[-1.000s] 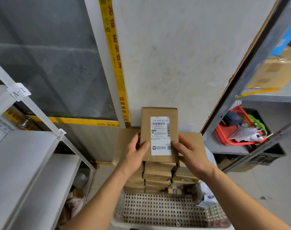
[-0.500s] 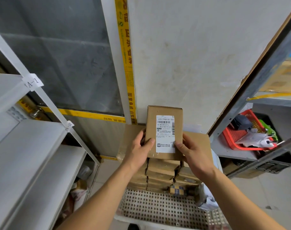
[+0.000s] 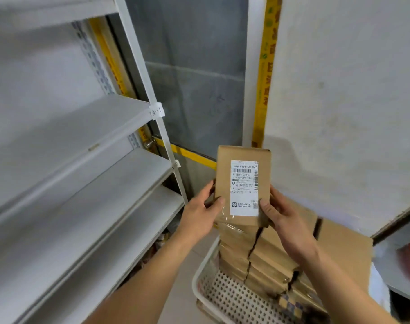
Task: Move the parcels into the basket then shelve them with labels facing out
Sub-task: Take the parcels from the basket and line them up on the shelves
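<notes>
Two hands hold one parcel [image 3: 242,183] upright above the basket [image 3: 200,280]: our left hand [image 3: 199,216] pinches its left edge, our right hand [image 3: 277,216] its right edge, white label [image 3: 244,188] facing us. More parcels stand stacked in the basket below. We judge the carton light and stiff, since fingertip pinches carry it; the taped lower edge looks slick. Best grip: opposite long edges, clear of the label. The grey shelf [image 3: 77,146] tagged A-1 [image 3: 156,111] stands to our left.
</notes>
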